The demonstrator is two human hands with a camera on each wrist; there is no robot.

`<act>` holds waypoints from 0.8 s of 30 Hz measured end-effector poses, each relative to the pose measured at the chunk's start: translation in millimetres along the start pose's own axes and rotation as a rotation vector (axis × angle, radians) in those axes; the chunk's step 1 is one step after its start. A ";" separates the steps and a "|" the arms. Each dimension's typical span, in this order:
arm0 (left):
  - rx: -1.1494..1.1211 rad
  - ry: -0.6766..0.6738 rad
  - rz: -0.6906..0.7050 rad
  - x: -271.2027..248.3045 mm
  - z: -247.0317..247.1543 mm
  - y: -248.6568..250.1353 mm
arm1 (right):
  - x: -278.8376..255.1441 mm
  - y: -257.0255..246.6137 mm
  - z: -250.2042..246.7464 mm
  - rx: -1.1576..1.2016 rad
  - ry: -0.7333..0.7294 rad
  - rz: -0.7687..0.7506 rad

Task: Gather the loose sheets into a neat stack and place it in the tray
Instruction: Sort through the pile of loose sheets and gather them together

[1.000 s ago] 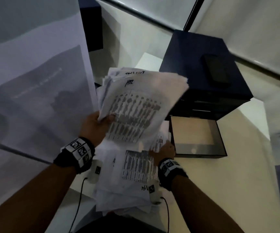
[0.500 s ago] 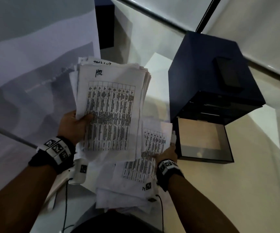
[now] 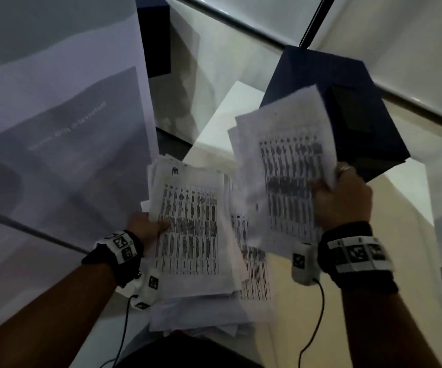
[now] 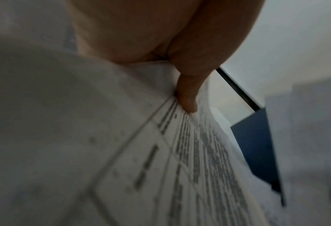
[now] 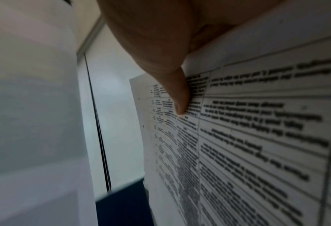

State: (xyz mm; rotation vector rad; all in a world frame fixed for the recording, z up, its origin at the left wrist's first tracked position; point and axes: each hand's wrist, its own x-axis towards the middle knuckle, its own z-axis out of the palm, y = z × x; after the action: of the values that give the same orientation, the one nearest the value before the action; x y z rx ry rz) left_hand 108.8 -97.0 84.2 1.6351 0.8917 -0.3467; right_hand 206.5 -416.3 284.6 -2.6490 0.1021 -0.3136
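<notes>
My left hand point(image 3: 145, 229) grips a thick stack of printed sheets point(image 3: 190, 229) by its left edge, thumb on top. In the left wrist view the thumb point(image 4: 187, 94) presses on the top sheet point(image 4: 199, 152). My right hand point(image 3: 342, 197) is raised at the right and pinches a few printed sheets point(image 3: 286, 176) by their right edge; its thumb point(image 5: 178, 94) lies on the printed face point(image 5: 257, 137). More loose sheets point(image 3: 254, 277) lie on the table beneath both hands. The tray is hidden behind the right hand and its sheets.
A dark blue box point(image 3: 307, 75) stands at the back right with a black phone point(image 3: 350, 110) on top. A large pale board point(image 3: 55, 115) leans at the left. The cream table point(image 3: 400, 221) runs to the right. Wrist cables hang below both arms.
My right hand has lifted a few sheets off the loose pile, up and to the right, in front of the box. The left hand has lowered its stack toward the pile.
</notes>
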 end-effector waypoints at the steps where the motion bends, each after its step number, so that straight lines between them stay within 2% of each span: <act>1: 0.083 -0.005 0.009 -2.9 5.0 4.3 | 3.6 -6.7 -13.0 0.034 0.039 -0.024; 3: 0.195 0.031 0.046 -6.0 11.7 10.0 | 9.9 -13.8 -25.3 0.127 0.063 -0.050; 6: 0.247 0.110 0.136 -9.0 15.3 14.7 | 10.3 -16.5 -10.9 0.321 -0.042 -0.002; 8: 0.281 0.146 0.156 -7.4 14.7 14.4 | 4.0 -10.6 23.1 0.369 -0.180 0.075; 11: 0.248 0.189 0.113 -11.0 7.7 14.6 | -11.6 12.3 97.7 0.367 -0.377 0.224; 15: 0.118 0.147 0.088 -7.4 6.0 12.2 | -34.8 43.6 162.9 0.254 -0.600 0.388; 18: 0.071 0.134 0.053 -6.5 9.3 13.6 | -49.6 45.2 183.1 0.122 -0.663 0.335; 22: 0.135 0.090 0.077 -13.0 26.1 17.8 | -69.3 25.7 202.1 0.112 -0.783 0.181; 24: 0.199 0.098 0.110 -12.9 28.0 17.4 | -71.1 24.1 204.0 0.078 -0.764 0.148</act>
State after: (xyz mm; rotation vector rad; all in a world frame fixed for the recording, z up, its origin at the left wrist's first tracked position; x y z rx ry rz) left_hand 119.2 -128.3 97.2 1.8904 0.8574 -0.2874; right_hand 185.6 -338.5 82.7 -2.4811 0.0345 0.7232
